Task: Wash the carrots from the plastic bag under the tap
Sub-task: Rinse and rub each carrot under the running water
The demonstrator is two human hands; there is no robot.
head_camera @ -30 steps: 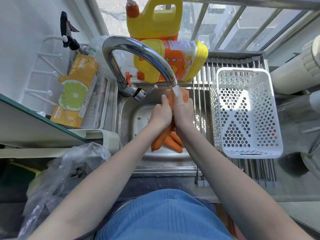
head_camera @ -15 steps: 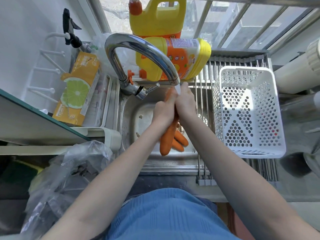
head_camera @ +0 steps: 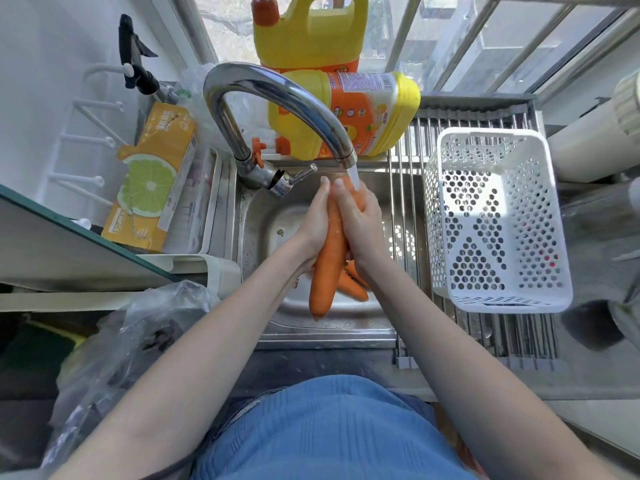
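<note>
Closest to the camera there's a blue ribbed top at the bottom edge, with both bare forearms reaching out over the steel sink. Off to the near left, a crumpled clear plastic bag sits slumped on the table beside the sink.

Over the basin, the left hand and right hand have a big long orange carrot sandwiched between them. It points tip-down toward the camera, top end up under the water. The left fingers look pretty much straight, pressed flat along the carrot's side; the right fingers wrap round its upper part. A couple more orange carrots lie on the sink floor just under the right wrist, partly hidden.

Water runs from the curved chrome tap onto the right hand and the carrot top. To the right, a white perforated plastic basket sits on a roll-up steel drying rack laid across the sink. To the left there's an orange box with a lime slice printed on it. Furthest back, by the window, a yellow detergent jug stands upright with a second yellow-and-orange jug lying on its side in front of it.
</note>
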